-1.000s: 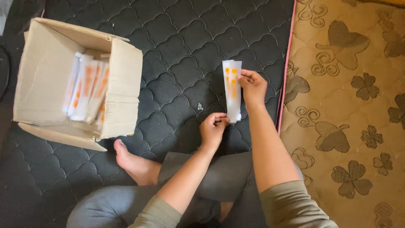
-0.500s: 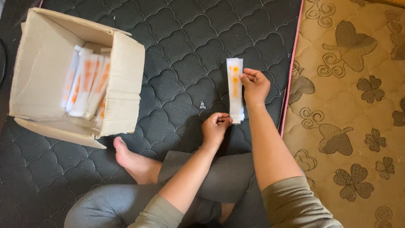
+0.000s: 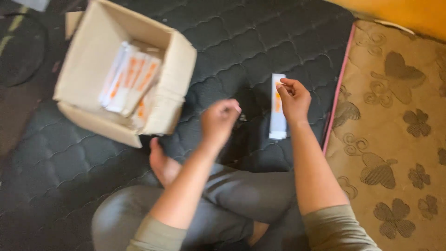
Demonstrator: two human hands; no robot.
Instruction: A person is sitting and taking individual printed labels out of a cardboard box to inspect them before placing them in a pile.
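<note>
My right hand holds a long, flat white packet with orange print by its upper part, above the dark quilted mat. My left hand hovers to the left of the packet, apart from it, with thumb and fingertips pinched together; whether anything is between them is too blurred to tell. An open cardboard box at the upper left holds several similar white and orange packets.
I sit cross-legged in grey trousers, with a bare foot near the box's front corner. A tan mat with brown flower patterns borders the dark mat on the right, with a pink edge between them.
My left hand has left the packet's lower end and moved left toward the box. The right hand still holds the packet. The view has shifted and blurred.
</note>
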